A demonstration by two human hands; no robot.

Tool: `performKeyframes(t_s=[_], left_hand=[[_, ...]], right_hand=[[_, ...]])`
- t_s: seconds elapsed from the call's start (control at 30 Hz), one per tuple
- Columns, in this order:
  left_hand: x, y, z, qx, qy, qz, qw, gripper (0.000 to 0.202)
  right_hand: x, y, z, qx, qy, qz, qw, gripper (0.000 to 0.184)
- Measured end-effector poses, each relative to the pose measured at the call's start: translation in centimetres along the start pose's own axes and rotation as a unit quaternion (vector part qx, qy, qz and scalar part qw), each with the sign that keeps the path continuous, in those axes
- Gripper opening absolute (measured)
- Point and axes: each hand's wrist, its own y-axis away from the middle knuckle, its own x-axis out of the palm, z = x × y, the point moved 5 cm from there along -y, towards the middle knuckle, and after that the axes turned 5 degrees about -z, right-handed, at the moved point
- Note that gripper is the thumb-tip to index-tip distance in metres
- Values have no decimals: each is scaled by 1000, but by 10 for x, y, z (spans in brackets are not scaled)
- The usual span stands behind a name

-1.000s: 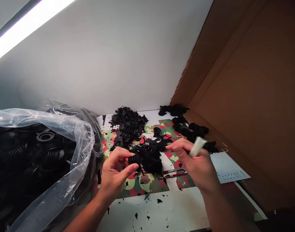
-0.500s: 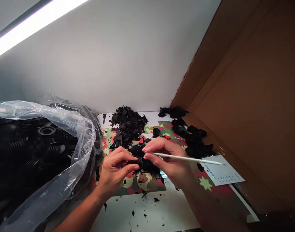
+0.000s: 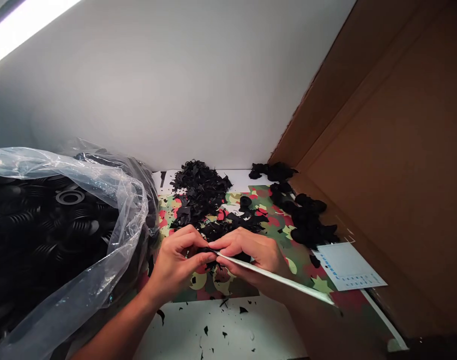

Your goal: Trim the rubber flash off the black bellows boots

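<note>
Left hand (image 3: pixel 179 256) pinches a black part (image 3: pixel 205 249); right hand (image 3: pixel 256 252), just beside it, grips a white stick (image 3: pixel 281 279).

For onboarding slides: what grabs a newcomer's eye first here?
A clear plastic bag of black ribbed parts fills the lower left. Mid-frame, the left hand pinches a small black piece and the right hand a long, thin white stick. Beyond them lies a pile of shredded black scraps.

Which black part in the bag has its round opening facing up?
The grey-rimmed part near the back of the bag: its ring shows clearly, while the neighbours mostly show ribbed sides.
</note>
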Motion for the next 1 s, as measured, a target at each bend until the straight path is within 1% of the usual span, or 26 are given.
performKeyframes(t_s=[0.27,0.4,0.47,0.57,0.67,0.73,0.8,0.9,0.97,1.0], left_hand=[[0,0,2,4,-14,11,1000,18],[1,0,2,0,-28,17,999,20],[1,0,2,-5,-39,20,999,20],[2,0,3,-6,-49,23,998,20],[2,-1,5,-12,-55,19,998,19],[1,-1,6,-22,-54,13,998,17],[1,-1,7,-28,-42,9,999,16],[0,0,8,-49,4,4,999,14],[1,1,12,-97,72,0,993,19],[2,1,15,-129,118,-3,985,23]], right_hand=[[0,0,2,-45,23,9,999,7],[0,0,4,-80,51,4,996,11],[1,1,7,-121,80,3,989,12],[8,5,12,-189,146,-12,971,14],[15,6,13,-217,208,-55,952,20],[15,4,11,-206,241,-81,945,22],[9,0,8,-173,268,-100,943,21],[-16,-3,2,-84,259,-138,952,16],[-37,3,-3,-13,233,-172,957,12],[-46,10,-7,21,224,-183,957,13]])
